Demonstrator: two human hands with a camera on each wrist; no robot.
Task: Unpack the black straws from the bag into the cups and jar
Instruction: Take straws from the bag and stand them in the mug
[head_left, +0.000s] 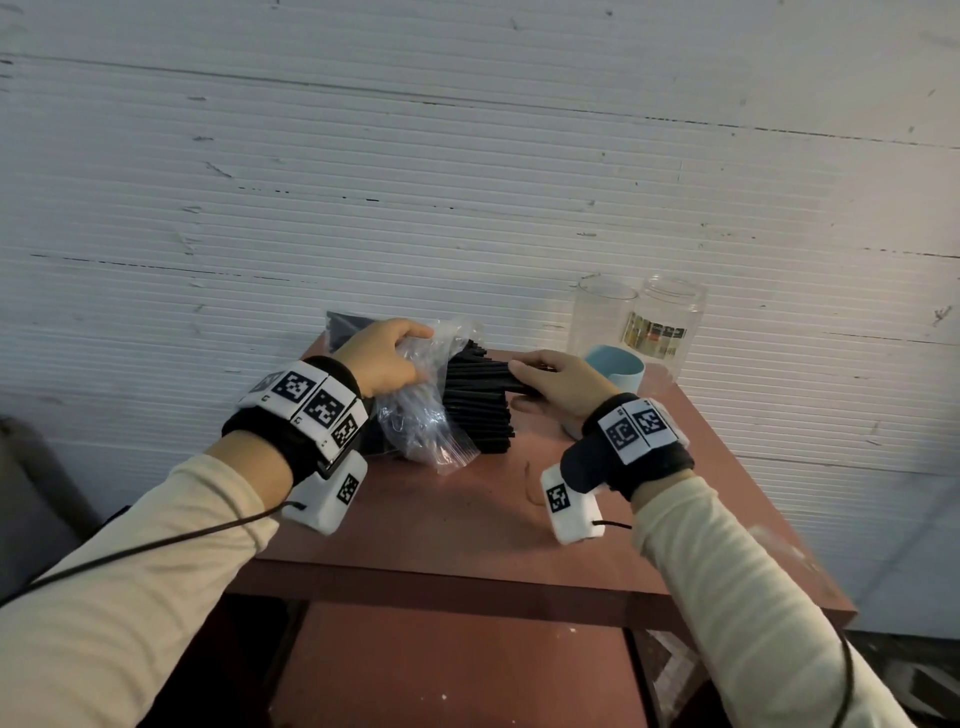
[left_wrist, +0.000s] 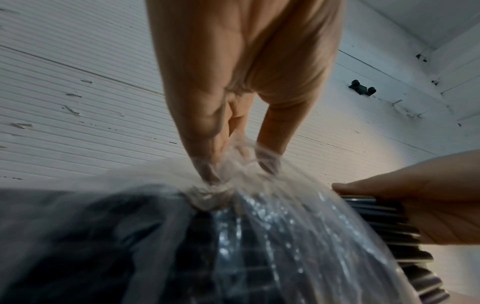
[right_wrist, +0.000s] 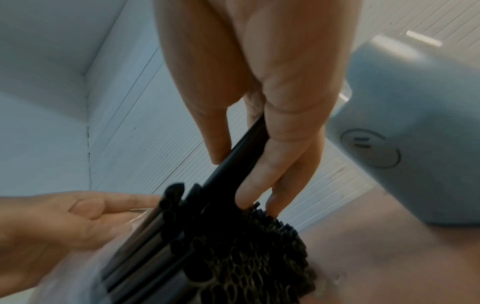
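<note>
A clear plastic bag (head_left: 423, 415) lies on the red-brown table (head_left: 467, 519) with a thick bundle of black straws (head_left: 478, 400) sticking out of its right end. My left hand (head_left: 415, 353) grips the bunched top of the bag (left_wrist: 259, 236), fingers pinching the film. My right hand (head_left: 519, 384) holds the free ends of the straws; in the right wrist view it (right_wrist: 239, 174) pinches a few straws (right_wrist: 249, 148) lifted off the bundle (right_wrist: 246, 257). At the back right stand a light blue cup (head_left: 615, 369), a clear cup (head_left: 597, 317) and a clear jar (head_left: 667, 322).
Another dark pack (head_left: 343, 327) lies behind my left hand at the table's back edge. A white ribbed wall (head_left: 467, 182) rises directly behind the table. The blue cup (right_wrist: 405, 123) is close to my right hand. The table's front half is bare.
</note>
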